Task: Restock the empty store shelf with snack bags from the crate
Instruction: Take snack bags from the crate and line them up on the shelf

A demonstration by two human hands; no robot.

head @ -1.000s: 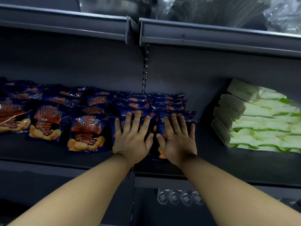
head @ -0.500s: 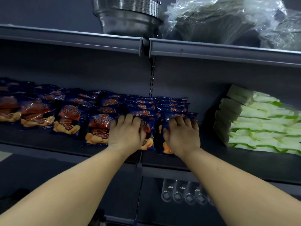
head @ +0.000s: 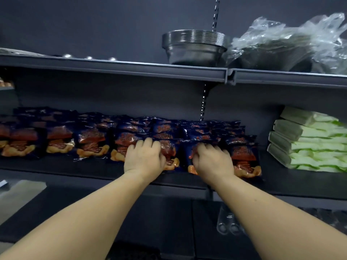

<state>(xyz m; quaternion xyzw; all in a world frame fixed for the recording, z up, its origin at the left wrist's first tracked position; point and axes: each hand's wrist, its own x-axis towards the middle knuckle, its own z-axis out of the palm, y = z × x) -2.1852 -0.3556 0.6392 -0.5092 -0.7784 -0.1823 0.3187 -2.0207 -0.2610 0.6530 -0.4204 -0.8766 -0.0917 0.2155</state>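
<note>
Dark blue snack bags (head: 92,145) with red and orange print lie in overlapping rows along the dark middle shelf (head: 75,168). My left hand (head: 143,159) lies on a front bag (head: 170,152) near the shelf's middle, its fingers curled over the bag's upper part. A little to the right, my right hand (head: 214,163) curls its fingers the same way over the neighbouring front bag (head: 190,156). One more bag (head: 244,158) lies just right of that hand. The crate is out of view.
A stack of green and white packs (head: 309,145) fills the shelf's right end. On the upper shelf (head: 131,69) stand stacked steel bowls (head: 195,47) and plastic-wrapped goods (head: 281,44). Clear glasses (head: 227,222) sit on the shelf below.
Both hands lay flat with spread fingers on the bags a second ago; now their fingers are curled over the front bags. The view has tilted up and shows the upper shelf.
</note>
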